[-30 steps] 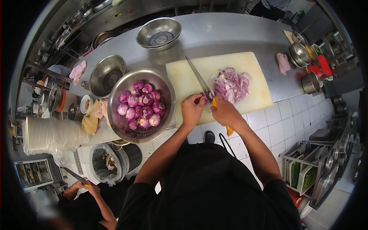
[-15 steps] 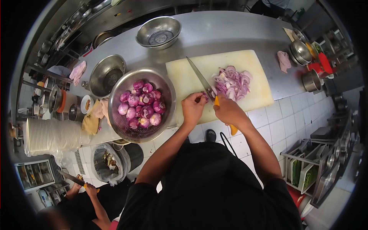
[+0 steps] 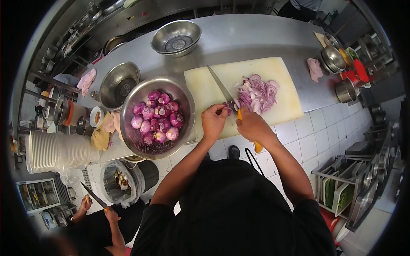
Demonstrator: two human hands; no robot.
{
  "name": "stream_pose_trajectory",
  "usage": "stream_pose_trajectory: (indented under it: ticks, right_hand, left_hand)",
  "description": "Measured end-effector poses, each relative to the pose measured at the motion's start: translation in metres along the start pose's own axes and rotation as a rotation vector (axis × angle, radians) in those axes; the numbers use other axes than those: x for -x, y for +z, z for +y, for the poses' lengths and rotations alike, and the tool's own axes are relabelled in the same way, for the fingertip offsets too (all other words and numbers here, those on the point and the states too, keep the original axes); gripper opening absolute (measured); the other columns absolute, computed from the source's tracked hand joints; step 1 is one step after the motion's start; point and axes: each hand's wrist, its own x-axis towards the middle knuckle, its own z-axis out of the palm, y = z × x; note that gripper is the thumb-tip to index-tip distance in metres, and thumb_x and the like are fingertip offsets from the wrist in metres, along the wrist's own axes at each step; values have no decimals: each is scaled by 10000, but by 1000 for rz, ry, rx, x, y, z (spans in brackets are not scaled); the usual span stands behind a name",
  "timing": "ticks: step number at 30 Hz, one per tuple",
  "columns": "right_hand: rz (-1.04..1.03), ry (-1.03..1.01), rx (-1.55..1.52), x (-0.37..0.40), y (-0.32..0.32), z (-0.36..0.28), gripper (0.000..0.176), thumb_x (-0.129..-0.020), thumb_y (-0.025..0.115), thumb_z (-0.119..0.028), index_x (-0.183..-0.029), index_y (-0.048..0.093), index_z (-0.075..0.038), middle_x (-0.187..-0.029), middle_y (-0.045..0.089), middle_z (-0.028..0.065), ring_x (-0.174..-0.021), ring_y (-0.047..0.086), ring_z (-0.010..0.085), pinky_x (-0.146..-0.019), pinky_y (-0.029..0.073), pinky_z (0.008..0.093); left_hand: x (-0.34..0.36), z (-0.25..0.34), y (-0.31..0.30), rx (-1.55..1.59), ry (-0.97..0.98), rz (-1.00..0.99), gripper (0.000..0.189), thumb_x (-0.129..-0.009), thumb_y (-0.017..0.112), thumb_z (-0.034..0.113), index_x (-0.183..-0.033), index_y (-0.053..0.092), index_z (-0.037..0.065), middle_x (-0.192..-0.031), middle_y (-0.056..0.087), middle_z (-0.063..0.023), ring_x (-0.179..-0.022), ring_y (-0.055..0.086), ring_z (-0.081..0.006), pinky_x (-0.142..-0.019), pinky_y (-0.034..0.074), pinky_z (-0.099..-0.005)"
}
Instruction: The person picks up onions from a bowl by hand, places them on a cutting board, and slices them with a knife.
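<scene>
My right hand (image 3: 253,124) grips the yellow handle of a long kitchen knife (image 3: 220,85), whose blade points up and left across the white cutting board (image 3: 239,67). Pinched in the fingers of my left hand (image 3: 215,120) is a small piece of red onion (image 3: 226,108), close to the blade and mostly covered by the fingers. A pile of sliced red onion (image 3: 257,94) lies on the board to the right of the knife. Left of the board stands a metal colander (image 3: 188,128) holding several peeled red onions (image 3: 158,115).
Two metal bowls, a rear one (image 3: 176,37) and a left one (image 3: 121,85), stand on the steel table (image 3: 239,34). Stacked plates (image 3: 60,147) are at the left. Below is a lined waste bin (image 3: 121,183). A co-worker's hand (image 3: 112,214) holds another knife (image 3: 95,196) at lower left.
My hands, the knife and the onion piece stay nearly in place, with only a slight shift of the view. The co-worker's knife has swung to a steeper angle and moved right.
</scene>
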Motion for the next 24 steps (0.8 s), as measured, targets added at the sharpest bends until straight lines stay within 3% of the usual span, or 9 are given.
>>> stream_pose_trajectory:
  ticks: [3, 7, 9, 15, 18, 24]
  right_hand:
    - [15, -31, 46, 17, -2, -8, 316, -962, 559, -144, -1163, 460, 79, -775, 672, 298, -613, 688, 429, -668, 561, 519]
    - [54, -33, 85, 17, 9, -6, 343, -960, 566, -152, -1191, 457, 78, -872, 671, 331, -850, 682, 504, -799, 528, 570]
    - [83, -71, 57, 5, 26, 7, 368, -957, 572, -158, -1207, 451, 84, -936, 668, 348, -953, 655, 535, -849, 504, 591]
    - [186, -109, 19, -24, 39, 25, 350, -913, 599, -154, -1180, 498, 48, -984, 679, 335, -972, 657, 523, -868, 502, 592]
    - [23, -25, 4, -5, 5, 1, 366, -957, 579, -157, -1193, 462, 96, -877, 676, 331, -853, 676, 515, -799, 525, 575]
    - [41, -13, 63, 17, 4, -13, 325, -954, 580, -158, -1154, 476, 77, -869, 676, 334, -836, 686, 505, -795, 530, 578]
  left_hand:
    - [2, 11, -2, -16, 19, 8, 133, -872, 731, 91, -930, 765, -23, -729, 746, -117, -633, 701, -139, -647, 553, -290]
    - [2, 19, -5, -72, -45, -31, 153, -893, 730, 69, -987, 764, -47, -791, 770, -90, -718, 699, -89, -688, 547, -253]
    - [1, 11, -2, -55, -11, 8, 141, -875, 730, 86, -949, 768, -28, -753, 755, -109, -663, 701, -125, -664, 551, -280]
    - [0, 0, 0, -21, 4, 10, 144, -864, 731, 98, -939, 771, -19, -738, 748, -125, -638, 705, -151, -656, 556, -300]
    - [0, 6, -3, -37, -1, -20, 142, -888, 718, 71, -962, 766, -40, -766, 757, -96, -690, 695, -109, -684, 550, -266]
    - [1, 17, -4, -77, -32, -28, 136, -892, 723, 45, -976, 762, -55, -794, 768, -80, -713, 695, -93, -698, 550, -248]
